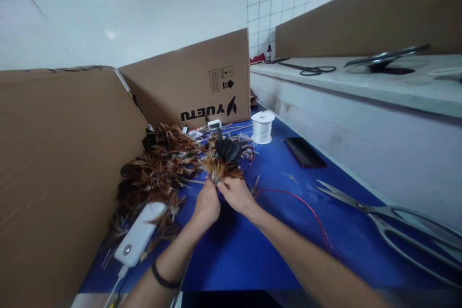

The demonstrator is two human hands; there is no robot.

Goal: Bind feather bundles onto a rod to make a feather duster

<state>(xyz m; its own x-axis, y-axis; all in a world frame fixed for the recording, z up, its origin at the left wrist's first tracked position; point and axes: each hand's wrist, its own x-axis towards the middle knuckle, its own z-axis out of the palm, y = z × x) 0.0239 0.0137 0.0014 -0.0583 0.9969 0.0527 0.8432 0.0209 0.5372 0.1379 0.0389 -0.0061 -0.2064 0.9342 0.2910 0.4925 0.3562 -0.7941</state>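
Observation:
My left hand (207, 204) and my right hand (236, 195) meet over the blue table (252, 250), fingers pinched together on the base of a small bunch of brown and black feathers (224, 161). The bunch fans up and away from my fingertips. A large pile of brown feathers (159, 168) lies just to the left of my hands. A red wire (306, 207) runs along the table beside my right wrist.
Cardboard walls stand at the left (54, 178) and back (195, 82). A white power bank (139, 233) lies on the feathers. A white thread spool (262, 126), a dark phone (303, 152) and big scissors (393, 221) sit to the right, under a white ledge (361, 101).

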